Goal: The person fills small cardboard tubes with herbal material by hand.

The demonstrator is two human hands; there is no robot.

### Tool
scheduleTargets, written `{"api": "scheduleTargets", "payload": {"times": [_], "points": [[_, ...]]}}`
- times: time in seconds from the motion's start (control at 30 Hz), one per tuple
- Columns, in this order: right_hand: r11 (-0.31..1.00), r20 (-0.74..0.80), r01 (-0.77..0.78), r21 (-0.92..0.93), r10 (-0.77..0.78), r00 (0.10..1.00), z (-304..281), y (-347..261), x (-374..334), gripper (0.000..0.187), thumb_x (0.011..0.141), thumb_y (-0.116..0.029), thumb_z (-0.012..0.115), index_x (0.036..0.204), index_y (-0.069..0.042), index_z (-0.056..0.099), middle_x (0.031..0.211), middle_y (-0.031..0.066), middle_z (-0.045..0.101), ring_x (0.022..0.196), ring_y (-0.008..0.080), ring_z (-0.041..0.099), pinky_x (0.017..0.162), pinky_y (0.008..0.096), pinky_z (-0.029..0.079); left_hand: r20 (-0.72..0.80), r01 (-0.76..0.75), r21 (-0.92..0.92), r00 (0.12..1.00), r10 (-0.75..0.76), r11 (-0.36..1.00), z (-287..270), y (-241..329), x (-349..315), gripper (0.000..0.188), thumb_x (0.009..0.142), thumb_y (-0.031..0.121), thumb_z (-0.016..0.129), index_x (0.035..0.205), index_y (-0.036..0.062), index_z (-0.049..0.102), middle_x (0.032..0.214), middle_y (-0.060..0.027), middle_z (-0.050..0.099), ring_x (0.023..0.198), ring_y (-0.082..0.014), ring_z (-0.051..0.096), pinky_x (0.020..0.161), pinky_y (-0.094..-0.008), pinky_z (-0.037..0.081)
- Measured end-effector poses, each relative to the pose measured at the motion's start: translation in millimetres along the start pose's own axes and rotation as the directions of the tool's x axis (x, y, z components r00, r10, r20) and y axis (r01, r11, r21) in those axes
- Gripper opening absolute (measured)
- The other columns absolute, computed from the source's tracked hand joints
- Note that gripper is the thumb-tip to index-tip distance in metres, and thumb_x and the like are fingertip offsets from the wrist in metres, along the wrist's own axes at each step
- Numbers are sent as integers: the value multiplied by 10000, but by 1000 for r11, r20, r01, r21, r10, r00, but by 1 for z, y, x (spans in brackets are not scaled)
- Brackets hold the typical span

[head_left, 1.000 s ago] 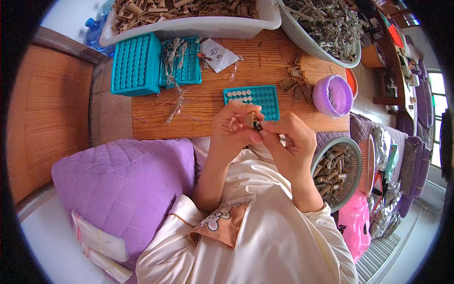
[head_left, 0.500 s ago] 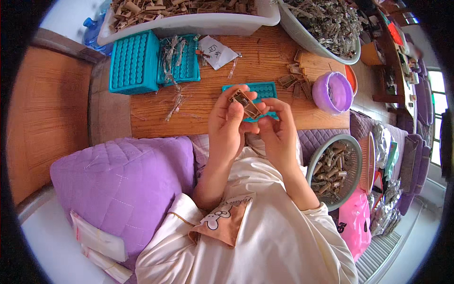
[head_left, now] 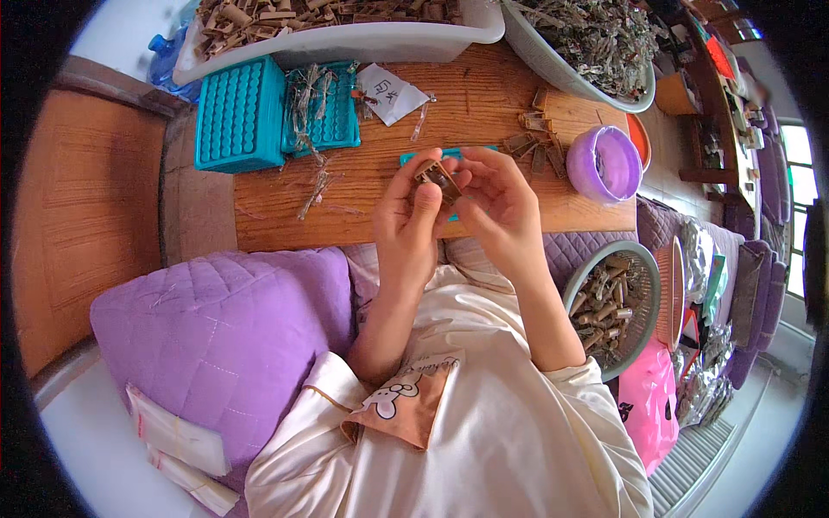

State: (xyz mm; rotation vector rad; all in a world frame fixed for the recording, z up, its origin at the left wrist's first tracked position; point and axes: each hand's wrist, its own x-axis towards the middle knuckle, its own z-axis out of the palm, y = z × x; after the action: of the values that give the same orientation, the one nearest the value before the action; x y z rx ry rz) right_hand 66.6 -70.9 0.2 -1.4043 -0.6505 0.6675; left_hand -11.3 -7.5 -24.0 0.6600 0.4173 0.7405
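Over the table's near edge, my left hand (head_left: 404, 223) is closed on a small, hollow brown plastic casing (head_left: 439, 179), thumb on its near side. Some darker or metallic detail shows inside it, too small to make out. My right hand (head_left: 505, 207) is closed at the casing's right end, its fingertips partly hidden. Beneath both hands lies a teal tray (head_left: 407, 159), mostly covered by them. Several similar brown casings (head_left: 535, 142) lie loose on the table, beyond and right of my right hand.
Teal stacked trays (head_left: 238, 116), a tray with tangled wired parts (head_left: 309, 99) and a paper slip (head_left: 393, 93) are at the left. A white bin (head_left: 363, 43) and grey basin (head_left: 553, 65) stand at the back. Purple bowl (head_left: 580, 164) and grey basket (head_left: 654, 298) are right.
My right hand has moved up and left, closing in around the casing's right end. The casing has turned slightly in my left hand, and the tray beneath is more covered.
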Motion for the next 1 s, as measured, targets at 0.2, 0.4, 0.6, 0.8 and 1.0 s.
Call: {"api": "scheduleTargets", "payload": {"times": [0.2,0.4,0.6,0.8,1.0], "points": [[960,41,-46,-276,59,997,-3,-2,18,307,673,9,517,978,27,494,867,73,573,739,123,545,698,250,442,31,-136,331,991,133,934,-1,-7,3,314,823,77,475,1123,-1,427,980,-94,537,860,-128,526,736,-234,425],[986,391,-35,-166,98,915,-30,8,50,229,719,-111,571,927,-15,558,798,106,568,700,173,541,661,284,433,-3,-98,270,995,102,958,-10,17,10,399,810,205,510,1161,52,400,958,-123,546,778,-169,575,654,-264,501],[589,190,251,-768,-164,968,-38,53,54,168,702,-132,573,851,-59,600,755,119,531,682,282,536,621,340,438,-42,33,205,999,-25,978,-37,18,11,359,792,143,533,1116,29,430,925,-113,553,749,-189,585,650,-283,510],[380,325,411,-829,-270,906,-38,73,56,122,689,-122,571,795,-68,597,748,80,505,723,254,533,607,344,448,-30,178,164,984,-175,970,-48,15,6,335,786,100,537,1092,4,440,910,-99,557,760,-189,583,678,-289,503],[468,304,386,-795,-244,921,-34,58,52,117,666,-82,588,778,-48,579,771,78,515,731,245,531,615,326,450,0,207,163,978,-210,965,-57,11,6,390,755,170,585,1088,15,454,917,-95,559,733,-193,592,626,-281,516]]}}
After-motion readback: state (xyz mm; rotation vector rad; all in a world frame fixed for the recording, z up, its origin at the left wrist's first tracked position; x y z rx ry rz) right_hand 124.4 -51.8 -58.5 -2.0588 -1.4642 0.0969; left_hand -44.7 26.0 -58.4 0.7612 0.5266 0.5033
